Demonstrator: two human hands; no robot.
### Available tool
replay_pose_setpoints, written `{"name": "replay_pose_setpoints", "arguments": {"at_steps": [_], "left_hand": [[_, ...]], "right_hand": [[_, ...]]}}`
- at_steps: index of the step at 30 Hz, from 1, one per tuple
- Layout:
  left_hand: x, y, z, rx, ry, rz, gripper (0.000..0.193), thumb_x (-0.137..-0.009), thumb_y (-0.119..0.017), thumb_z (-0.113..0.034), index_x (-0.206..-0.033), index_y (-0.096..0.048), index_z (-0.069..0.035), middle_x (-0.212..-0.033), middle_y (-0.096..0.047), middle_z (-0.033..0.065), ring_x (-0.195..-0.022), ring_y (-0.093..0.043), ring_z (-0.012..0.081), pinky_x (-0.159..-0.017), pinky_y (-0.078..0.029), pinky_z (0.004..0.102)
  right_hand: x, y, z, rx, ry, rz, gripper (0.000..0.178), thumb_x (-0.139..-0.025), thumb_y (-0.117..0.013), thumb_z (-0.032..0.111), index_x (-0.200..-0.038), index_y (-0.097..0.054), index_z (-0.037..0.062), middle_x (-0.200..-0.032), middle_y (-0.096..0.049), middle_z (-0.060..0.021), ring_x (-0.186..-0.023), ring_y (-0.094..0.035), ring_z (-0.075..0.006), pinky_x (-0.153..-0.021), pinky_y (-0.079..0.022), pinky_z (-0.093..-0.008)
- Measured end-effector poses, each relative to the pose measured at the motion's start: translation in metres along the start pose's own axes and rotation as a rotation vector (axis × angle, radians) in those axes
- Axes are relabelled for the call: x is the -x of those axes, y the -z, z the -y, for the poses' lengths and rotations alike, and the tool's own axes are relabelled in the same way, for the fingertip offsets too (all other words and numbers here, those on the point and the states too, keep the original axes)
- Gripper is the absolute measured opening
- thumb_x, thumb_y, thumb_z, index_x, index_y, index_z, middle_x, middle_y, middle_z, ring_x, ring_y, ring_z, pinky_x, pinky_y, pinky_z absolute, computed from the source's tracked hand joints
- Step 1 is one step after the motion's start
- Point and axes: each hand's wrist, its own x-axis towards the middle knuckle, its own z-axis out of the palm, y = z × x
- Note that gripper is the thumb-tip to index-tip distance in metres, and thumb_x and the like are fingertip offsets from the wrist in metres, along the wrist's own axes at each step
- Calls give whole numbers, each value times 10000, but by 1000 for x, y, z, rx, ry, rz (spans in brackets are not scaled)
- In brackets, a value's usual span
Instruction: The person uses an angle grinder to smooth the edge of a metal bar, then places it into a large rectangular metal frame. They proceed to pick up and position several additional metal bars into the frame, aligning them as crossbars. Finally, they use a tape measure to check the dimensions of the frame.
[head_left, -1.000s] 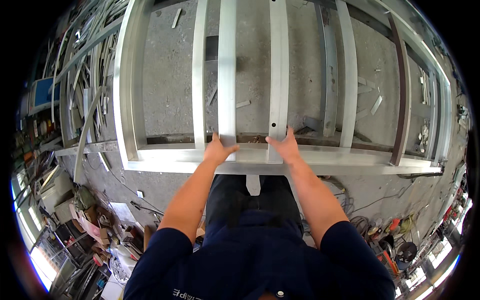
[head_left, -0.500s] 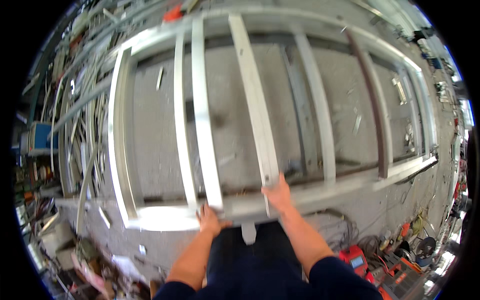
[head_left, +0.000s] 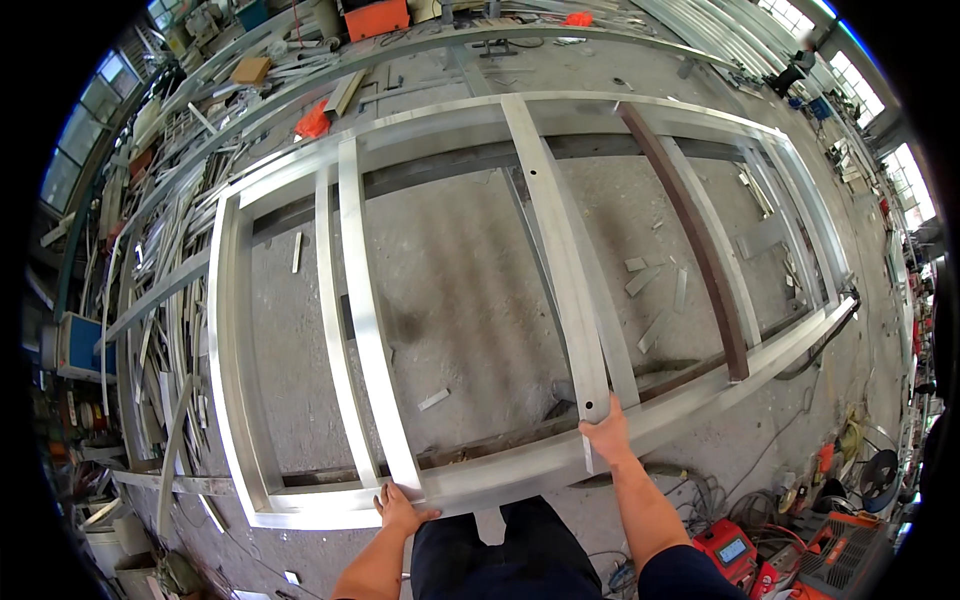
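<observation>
A large rectangular frame of silvery metal tubes lies in front of me, its near rail (head_left: 500,478) running past my legs. My right hand (head_left: 608,434) is closed round the near end of a flat metal bar (head_left: 558,265) with a hole towards each end. This bar lies across the frame, its far end on the far rail (head_left: 430,125). It partly covers a crossbar (head_left: 622,375) beneath it. My left hand (head_left: 402,510) rests on the near rail, fingers apart, beside the foot of a shiny crossbar (head_left: 368,330). Farther right, a brown bar (head_left: 690,240) spans the frame.
Metal offcuts (head_left: 160,370) are heaped on the left. A red machine with a small screen (head_left: 728,548) and an orange-grey case (head_left: 845,550) stand at lower right among cables. Scraps (head_left: 434,399) lie on the floor inside the frame. Another person (head_left: 797,68) is far off at upper right.
My right hand has shifted the holed bar rightwards along the frame, over the neighbouring crossbar. My left hand stays at the near rail. The view has tilted up, showing more of the far floor.
</observation>
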Motion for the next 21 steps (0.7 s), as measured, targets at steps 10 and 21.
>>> {"name": "replay_pose_setpoints", "arguments": {"at_steps": [10,21], "left_hand": [[-6,-13,3,-49,-30,-45,1457,-532,-903,-605,-1499,-93,124,-1564,-251,269,-1495,-181,354,-1225,-75,478],[-6,-16,-1,-61,8,-32,1441,-538,-905,-597,-1509,-94,93,-1585,-234,239,-1513,-143,318,-1232,-61,470]], "right_hand": [[-47,46,-46,109,-11,35,908,-646,-781,217,-1450,-399,37,-1148,-661,-267,-1093,-635,-409,-939,-506,-432],[-79,52,-56,128,-9,140,951,-671,-795,236,-1474,-343,1,-1194,-645,-260,-1140,-611,-407,-968,-487,-431]]}}
